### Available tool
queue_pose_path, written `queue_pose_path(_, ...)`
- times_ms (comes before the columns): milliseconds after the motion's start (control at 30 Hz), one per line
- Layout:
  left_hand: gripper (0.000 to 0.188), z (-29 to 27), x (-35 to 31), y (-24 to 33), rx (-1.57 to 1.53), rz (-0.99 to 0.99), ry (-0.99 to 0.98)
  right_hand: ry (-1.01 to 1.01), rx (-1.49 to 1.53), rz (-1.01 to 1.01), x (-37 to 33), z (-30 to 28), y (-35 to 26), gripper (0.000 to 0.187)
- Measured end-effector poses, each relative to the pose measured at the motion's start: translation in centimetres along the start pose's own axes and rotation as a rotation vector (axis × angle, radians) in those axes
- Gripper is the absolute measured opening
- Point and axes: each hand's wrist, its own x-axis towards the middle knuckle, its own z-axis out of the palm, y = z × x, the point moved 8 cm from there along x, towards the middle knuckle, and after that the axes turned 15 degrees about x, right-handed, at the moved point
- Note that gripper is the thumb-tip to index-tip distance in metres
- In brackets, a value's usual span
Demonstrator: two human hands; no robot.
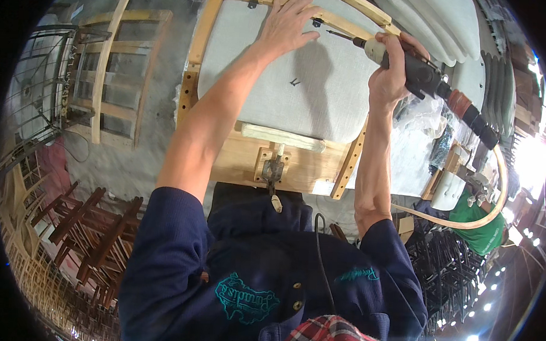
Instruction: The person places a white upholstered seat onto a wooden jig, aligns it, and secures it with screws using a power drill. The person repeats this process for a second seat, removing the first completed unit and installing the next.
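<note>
My right hand is wrapped round a black and grey power screwdriver with a hose at its back end. Its long thin bit points left toward a small black clip at the far edge of a grey fabric-covered panel; the tip looks just short of the clip. My left hand lies with fingers outstretched over the panel's far edge and the wooden rail, between that clip and another black clip. A few small dark screws rest on the fabric.
A toggle clamp on a wooden board bears a padded bar along the panel's near edge. Perforated strips flank the panel. Wooden frames stand left, stacked grey panels far right. Beyond the pale hose, a person in green is at right.
</note>
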Motion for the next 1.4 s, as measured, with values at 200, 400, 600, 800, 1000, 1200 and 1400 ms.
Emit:
queue_pose_path(200, 0.051, 1.5, 0.4, -0.3, -0.091, -0.023, 0.006, -0.323, -0.470, -0.365, 1.7, 1.6, 1.5, 0.016)
queue_pose_path(400, 0.043, 2.1, 0.5, -0.6, -0.107, -0.027, 0.019, -0.198, -0.259, -0.131, 2.1, 1.6, 4.0, 0.016)
queue_pose_path(600, 0.041, 2.0, 0.7, -0.7, -0.122, -0.022, 0.006, -0.271, -0.363, -0.226, 2.5, 2.4, 3.8, 0.013)
queue_pose_path(800, 0.040, 2.2, 0.9, -0.8, -0.117, -0.014, -0.040, -0.063, -0.320, 0.072, 3.3, 2.6, 5.6, 0.013)
queue_pose_path(1000, 0.034, 1.6, 2.4, -1.1, -0.168, 0.127, -0.006, -0.095, -0.289, 0.193, 4.1, 4.1, 6.6, 0.030)
queue_pose_path(1200, 0.028, 2.8, 2.5, -1.9, -0.249, 0.240, 0.094, -0.171, -0.245, 0.182, 4.1, 5.1, 8.1, 0.028)
queue_pose_path(1400, 0.031, 3.0, 2.4, -1.7, -0.257, 0.267, 0.150, -0.081, -0.206, 0.110, 3.6, 3.7, 9.9, 0.033)
